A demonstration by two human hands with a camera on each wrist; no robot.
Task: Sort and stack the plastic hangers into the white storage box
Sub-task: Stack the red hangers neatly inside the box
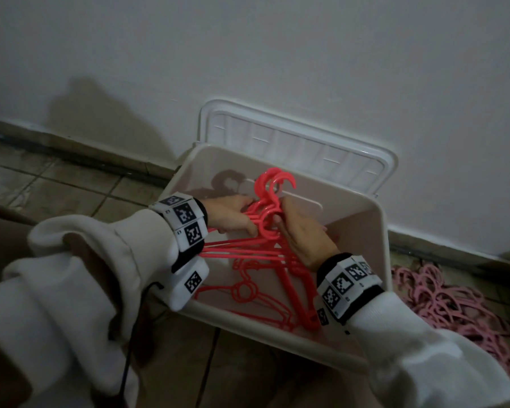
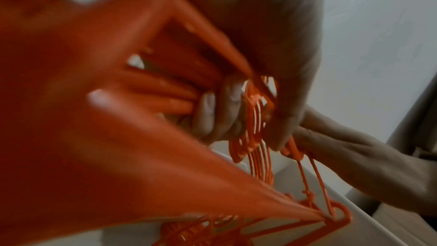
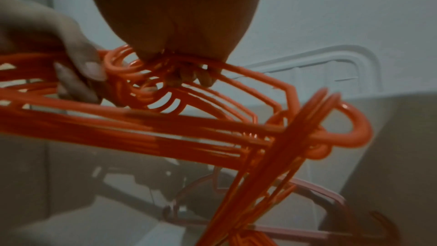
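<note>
Over the open white storage box (image 1: pixel 357 231) I hold a bundle of several red plastic hangers (image 1: pixel 292 269), their hooks (image 1: pixel 274 184) pointing up and away from me. My left hand (image 1: pixel 236 216) grips the bundle's necks from the left, fingers (image 2: pixel 212 111) curled round them. From the right, my right hand (image 1: pixel 301 231) grips the same spot, its fingers (image 3: pixel 189 76) wrapped under the necks. The hanger arms (image 3: pixel 165 128) slope down into the box. More red hangers (image 1: pixel 248 293) lie flat on the box bottom.
The box's white lid (image 1: pixel 301 145) leans against the wall behind the box. A tangled pile of pale pink hangers (image 1: pixel 442 298) lies on the tiled floor to the right of the box. Bare floor tiles (image 1: pixel 56 184) stretch to the left.
</note>
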